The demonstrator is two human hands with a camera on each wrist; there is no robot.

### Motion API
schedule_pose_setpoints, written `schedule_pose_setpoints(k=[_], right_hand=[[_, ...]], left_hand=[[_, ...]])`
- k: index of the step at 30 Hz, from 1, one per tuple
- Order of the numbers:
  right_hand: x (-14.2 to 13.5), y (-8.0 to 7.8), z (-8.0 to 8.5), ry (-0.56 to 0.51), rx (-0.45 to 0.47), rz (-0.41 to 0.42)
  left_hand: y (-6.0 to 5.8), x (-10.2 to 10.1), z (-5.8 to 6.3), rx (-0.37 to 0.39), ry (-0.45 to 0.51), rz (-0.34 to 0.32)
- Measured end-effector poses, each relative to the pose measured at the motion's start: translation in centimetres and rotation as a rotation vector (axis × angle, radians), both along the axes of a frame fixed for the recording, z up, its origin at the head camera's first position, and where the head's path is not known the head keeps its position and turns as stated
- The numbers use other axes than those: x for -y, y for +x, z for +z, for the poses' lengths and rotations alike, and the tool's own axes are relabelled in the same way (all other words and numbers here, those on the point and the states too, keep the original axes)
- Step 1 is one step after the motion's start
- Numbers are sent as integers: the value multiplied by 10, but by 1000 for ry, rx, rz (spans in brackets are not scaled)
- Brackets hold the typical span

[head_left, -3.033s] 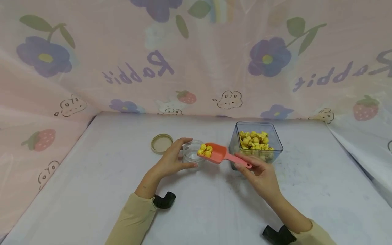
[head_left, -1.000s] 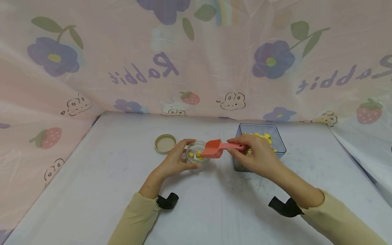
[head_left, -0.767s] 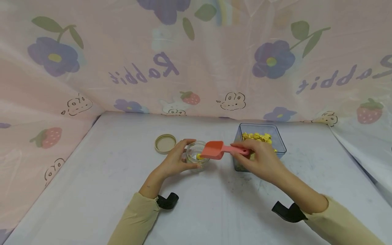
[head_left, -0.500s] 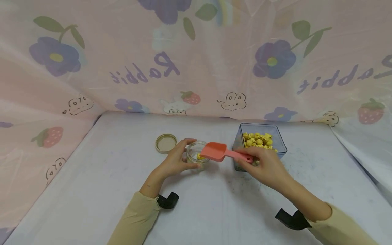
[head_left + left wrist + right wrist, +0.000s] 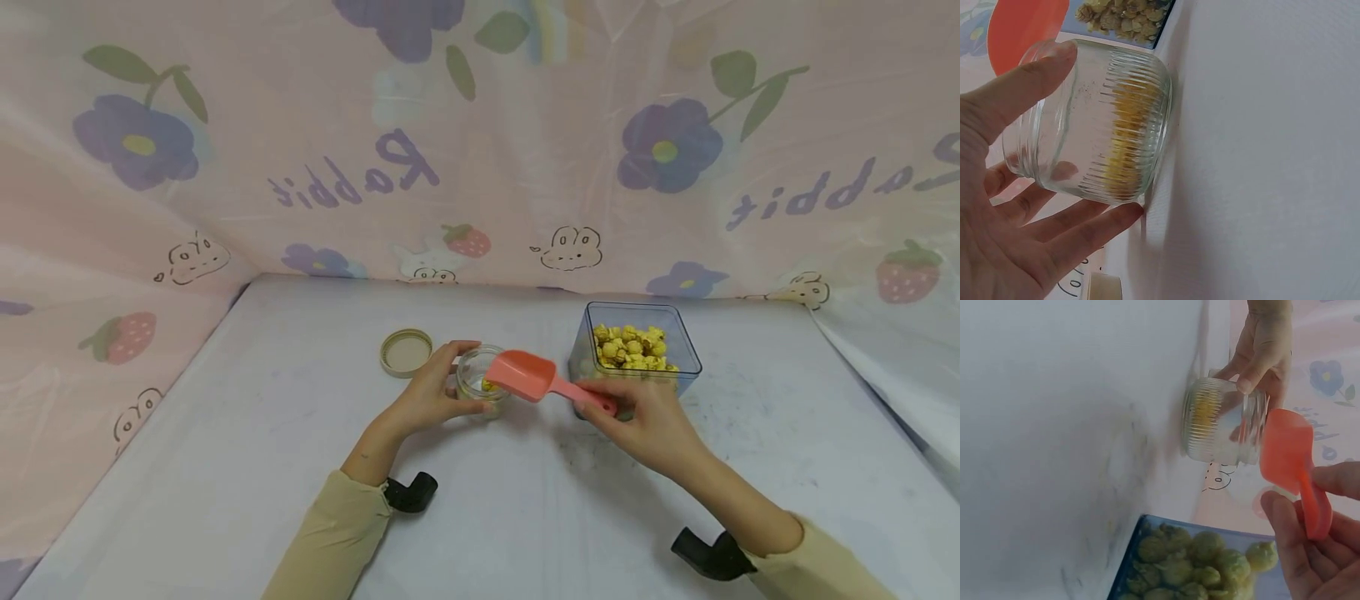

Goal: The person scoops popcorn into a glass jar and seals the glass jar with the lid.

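Observation:
My left hand [image 5: 435,389] grips a clear glass jar [image 5: 1094,125] around its side, thumb on one side and fingers on the other. Yellow popcorn [image 5: 1130,134] lies at the bottom of the jar, seen through the ribbed glass. In my right hand [image 5: 645,417] I pinch the handle of a coral-pink scoop [image 5: 525,375]. The scoop's front edge hangs over the jar's rim, and no popcorn shows in its bowl. Beyond my right hand stands a bluish see-through square container [image 5: 681,333] holding yellow popcorn [image 5: 1175,565]; the hand hides part of its near side.
A round beige jar lid [image 5: 406,352] lies on the white tabletop [image 5: 247,433] behind my left hand. A printed curtain with flowers and rabbits [image 5: 525,167] rises along the back and sides of the table.
Popcorn that lay in the scoop is now in the jar. My right hand tipped the scoop over the rim, then drew lower and levelled it. The left hand keeps hold of the jar.

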State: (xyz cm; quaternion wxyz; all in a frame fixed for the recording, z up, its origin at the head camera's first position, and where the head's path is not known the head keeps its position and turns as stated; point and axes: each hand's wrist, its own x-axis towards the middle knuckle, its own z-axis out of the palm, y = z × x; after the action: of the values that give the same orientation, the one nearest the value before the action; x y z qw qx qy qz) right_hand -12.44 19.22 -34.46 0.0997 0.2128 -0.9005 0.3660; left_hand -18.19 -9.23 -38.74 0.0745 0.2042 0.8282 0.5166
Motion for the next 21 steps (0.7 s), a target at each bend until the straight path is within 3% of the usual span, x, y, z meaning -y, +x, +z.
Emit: schedule_pose_setpoints(k=[21], right_hand=[[-4, 6, -4, -164, 158, -38]], left_hand=[[2, -1, 2, -16, -38, 14]])
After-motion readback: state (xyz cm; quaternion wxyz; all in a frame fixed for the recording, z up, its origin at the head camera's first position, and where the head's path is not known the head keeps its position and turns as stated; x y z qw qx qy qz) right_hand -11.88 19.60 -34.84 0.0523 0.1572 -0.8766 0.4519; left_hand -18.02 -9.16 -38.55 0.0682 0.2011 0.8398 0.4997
